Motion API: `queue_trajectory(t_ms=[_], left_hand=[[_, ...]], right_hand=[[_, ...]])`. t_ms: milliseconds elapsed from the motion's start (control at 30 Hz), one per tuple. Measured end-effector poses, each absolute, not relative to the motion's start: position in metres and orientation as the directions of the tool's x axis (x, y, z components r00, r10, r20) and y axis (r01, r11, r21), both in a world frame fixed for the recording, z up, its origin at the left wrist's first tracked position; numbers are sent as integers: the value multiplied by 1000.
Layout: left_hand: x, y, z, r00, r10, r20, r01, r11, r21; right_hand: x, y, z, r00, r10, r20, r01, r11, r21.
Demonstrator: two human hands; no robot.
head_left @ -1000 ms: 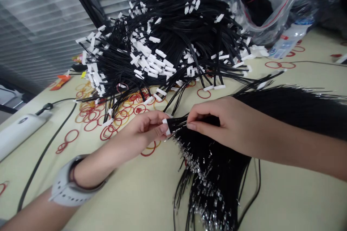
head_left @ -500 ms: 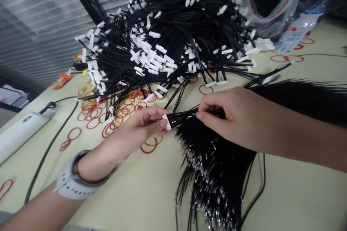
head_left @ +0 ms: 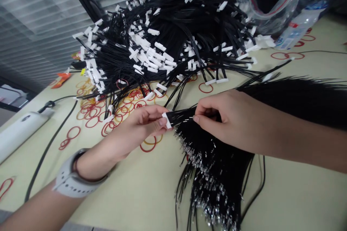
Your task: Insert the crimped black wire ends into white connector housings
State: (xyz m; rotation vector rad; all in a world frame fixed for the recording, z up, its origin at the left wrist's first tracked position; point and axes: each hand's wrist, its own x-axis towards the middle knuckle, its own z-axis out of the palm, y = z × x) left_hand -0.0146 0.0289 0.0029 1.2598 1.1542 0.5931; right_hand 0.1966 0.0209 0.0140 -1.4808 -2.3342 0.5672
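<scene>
My left hand [head_left: 143, 124] pinches a small white connector [head_left: 166, 120] between thumb and fingers, just above the table. Several short black wires run from the connector to my right hand [head_left: 222, 115], whose thumb and forefinger pinch one black wire [head_left: 184, 116] near its metal tip. Under my right hand lies a loose bundle of black wires with bare metal terminals [head_left: 211, 180], fanning toward me. Behind both hands is a big heap of finished black harnesses with white connectors [head_left: 162, 43]. A grey watch [head_left: 67, 180] sits on my left wrist.
Red and yellow rubber bands [head_left: 100, 115] are scattered on the pale table [head_left: 141, 195] left of centre. A white power strip [head_left: 18, 130] with a black cable lies at far left. Clear plastic bags [head_left: 271, 3] and a bottle [head_left: 294, 30] stand at the back right. Window blinds run behind.
My right fingers drew a little away from the connector along the wires, then came slightly back toward it. The view shifted a bit; my left hand kept its grip.
</scene>
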Motion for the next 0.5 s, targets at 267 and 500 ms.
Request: queue_trajectory(t_ms=[267, 500], left_hand=[[-14, 25, 2, 360, 879, -314, 228, 243, 943], [-12, 25, 6, 321, 926, -198, 299, 100, 949]], right_hand=[[193, 18, 7, -441, 891, 105, 716, 420, -558], [187, 19, -6, -589, 761, 273, 569, 630, -529]])
